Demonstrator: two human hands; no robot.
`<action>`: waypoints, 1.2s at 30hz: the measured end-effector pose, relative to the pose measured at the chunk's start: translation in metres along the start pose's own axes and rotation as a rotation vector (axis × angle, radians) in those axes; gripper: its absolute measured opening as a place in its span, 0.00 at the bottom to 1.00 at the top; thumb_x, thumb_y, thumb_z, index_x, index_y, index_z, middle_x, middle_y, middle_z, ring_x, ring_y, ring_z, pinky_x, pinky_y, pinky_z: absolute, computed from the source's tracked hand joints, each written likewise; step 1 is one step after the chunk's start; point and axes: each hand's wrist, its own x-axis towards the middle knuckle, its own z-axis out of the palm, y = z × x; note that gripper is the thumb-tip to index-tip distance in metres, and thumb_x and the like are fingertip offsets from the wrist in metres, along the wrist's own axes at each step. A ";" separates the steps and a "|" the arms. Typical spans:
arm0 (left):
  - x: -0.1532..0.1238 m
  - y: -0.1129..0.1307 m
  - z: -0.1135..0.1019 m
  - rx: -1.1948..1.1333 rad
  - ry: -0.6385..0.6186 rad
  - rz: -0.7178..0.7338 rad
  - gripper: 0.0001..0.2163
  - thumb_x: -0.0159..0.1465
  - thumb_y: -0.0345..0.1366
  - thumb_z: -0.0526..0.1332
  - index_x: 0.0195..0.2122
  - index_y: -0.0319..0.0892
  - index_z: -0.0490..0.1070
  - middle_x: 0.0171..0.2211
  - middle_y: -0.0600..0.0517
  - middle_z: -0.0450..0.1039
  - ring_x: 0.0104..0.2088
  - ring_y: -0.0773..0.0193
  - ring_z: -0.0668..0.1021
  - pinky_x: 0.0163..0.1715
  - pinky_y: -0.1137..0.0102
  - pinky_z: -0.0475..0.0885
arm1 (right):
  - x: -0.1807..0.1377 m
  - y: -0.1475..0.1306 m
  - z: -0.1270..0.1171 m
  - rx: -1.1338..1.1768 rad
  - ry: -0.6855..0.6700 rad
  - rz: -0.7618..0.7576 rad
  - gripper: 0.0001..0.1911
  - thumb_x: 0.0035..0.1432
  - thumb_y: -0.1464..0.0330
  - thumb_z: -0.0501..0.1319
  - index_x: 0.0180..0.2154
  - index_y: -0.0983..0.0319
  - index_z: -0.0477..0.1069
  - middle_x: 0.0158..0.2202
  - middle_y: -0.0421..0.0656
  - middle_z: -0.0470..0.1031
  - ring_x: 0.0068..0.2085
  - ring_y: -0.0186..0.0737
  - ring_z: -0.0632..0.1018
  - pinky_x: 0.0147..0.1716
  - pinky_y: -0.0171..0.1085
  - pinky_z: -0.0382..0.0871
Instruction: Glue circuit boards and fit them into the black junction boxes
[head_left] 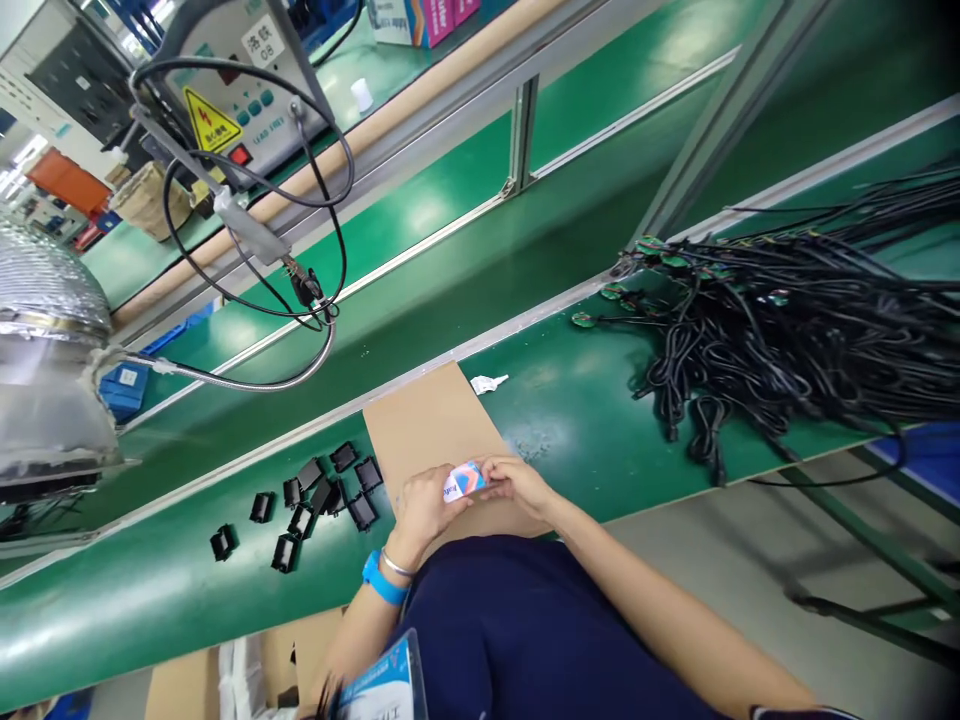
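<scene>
Both my hands meet over a brown cardboard sheet (427,425) at the near edge of the green bench. My left hand (421,505) and my right hand (521,482) are closed together on a small white, blue and red tube or packet (463,481). The left wrist wears a blue band and a thin bracelet. Several small black plastic housings (315,498) lie scattered on the bench just left of the cardboard, a short way from my left hand.
A large tangle of black cables with small green round boards (780,320) fills the bench at right. A small white tube (487,383) lies beyond the cardboard. A soldering station (247,90) with looped cord, a metal fume duct (45,340) and a conveyor stand behind.
</scene>
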 end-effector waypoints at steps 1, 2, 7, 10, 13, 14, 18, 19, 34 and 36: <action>0.006 0.006 -0.004 0.065 -0.034 0.012 0.20 0.57 0.41 0.71 0.49 0.41 0.73 0.42 0.45 0.80 0.42 0.52 0.81 0.44 0.62 0.74 | 0.002 0.008 -0.002 0.065 -0.002 0.037 0.14 0.62 0.59 0.62 0.33 0.65 0.72 0.43 0.47 0.75 0.41 0.41 0.78 0.38 0.42 0.75; 0.013 0.013 -0.007 0.128 -0.065 0.022 0.17 0.58 0.39 0.70 0.47 0.39 0.74 0.40 0.43 0.79 0.40 0.51 0.81 0.43 0.61 0.74 | 0.003 0.015 -0.003 0.126 -0.004 0.069 0.15 0.64 0.58 0.61 0.38 0.65 0.72 0.42 0.46 0.75 0.41 0.39 0.77 0.38 0.41 0.75; 0.043 0.051 -0.015 0.404 -0.162 0.040 0.07 0.66 0.26 0.59 0.42 0.32 0.73 0.40 0.40 0.76 0.41 0.55 0.79 0.42 0.61 0.73 | 0.014 0.034 -0.007 0.376 0.051 0.135 0.18 0.67 0.57 0.58 0.49 0.65 0.70 0.44 0.45 0.74 0.41 0.38 0.77 0.40 0.42 0.75; 0.051 0.066 -0.024 0.526 -0.224 0.070 0.07 0.66 0.25 0.58 0.42 0.32 0.73 0.40 0.42 0.76 0.42 0.56 0.79 0.42 0.61 0.73 | 0.024 0.035 -0.011 0.465 0.096 0.148 0.19 0.67 0.58 0.59 0.52 0.64 0.69 0.46 0.46 0.73 0.42 0.39 0.77 0.41 0.42 0.75; 0.052 0.073 -0.037 0.600 -0.279 0.113 0.09 0.63 0.21 0.56 0.41 0.28 0.74 0.39 0.34 0.76 0.42 0.49 0.79 0.40 0.60 0.71 | 0.035 0.036 -0.012 0.493 0.139 0.171 0.19 0.67 0.59 0.59 0.52 0.64 0.69 0.47 0.47 0.73 0.42 0.39 0.77 0.41 0.43 0.76; 0.051 0.072 -0.043 0.618 -0.293 0.120 0.10 0.63 0.21 0.55 0.41 0.28 0.74 0.39 0.33 0.75 0.42 0.48 0.79 0.40 0.60 0.70 | 0.040 0.036 -0.011 0.488 0.159 0.177 0.18 0.67 0.59 0.59 0.52 0.64 0.69 0.47 0.47 0.73 0.43 0.40 0.77 0.41 0.43 0.76; 0.039 0.057 -0.069 0.678 -0.336 0.060 0.10 0.62 0.23 0.56 0.42 0.32 0.73 0.37 0.36 0.76 0.40 0.48 0.80 0.37 0.62 0.70 | 0.056 0.034 -0.012 0.405 0.271 0.163 0.17 0.67 0.61 0.60 0.52 0.64 0.69 0.48 0.47 0.73 0.44 0.40 0.77 0.42 0.43 0.76; 0.034 0.050 -0.076 0.691 -0.339 0.027 0.09 0.61 0.24 0.57 0.42 0.32 0.73 0.36 0.37 0.76 0.39 0.48 0.80 0.36 0.63 0.70 | 0.059 0.034 -0.014 0.370 0.306 0.152 0.17 0.66 0.61 0.61 0.52 0.64 0.69 0.48 0.47 0.73 0.44 0.40 0.77 0.42 0.43 0.76; 0.020 -0.025 -0.049 0.550 -0.333 -0.296 0.17 0.67 0.44 0.62 0.50 0.37 0.70 0.46 0.44 0.74 0.45 0.57 0.78 0.46 0.59 0.74 | 0.015 0.032 -0.072 -0.169 0.648 0.094 0.17 0.66 0.62 0.61 0.52 0.64 0.69 0.47 0.46 0.73 0.42 0.39 0.77 0.40 0.42 0.76; 0.019 -0.029 -0.040 0.513 -0.342 -0.288 0.15 0.68 0.44 0.61 0.48 0.37 0.72 0.46 0.46 0.74 0.45 0.59 0.77 0.47 0.58 0.74 | 0.010 0.033 -0.077 -0.206 0.659 0.092 0.16 0.66 0.63 0.61 0.51 0.64 0.69 0.47 0.46 0.73 0.43 0.39 0.77 0.41 0.42 0.76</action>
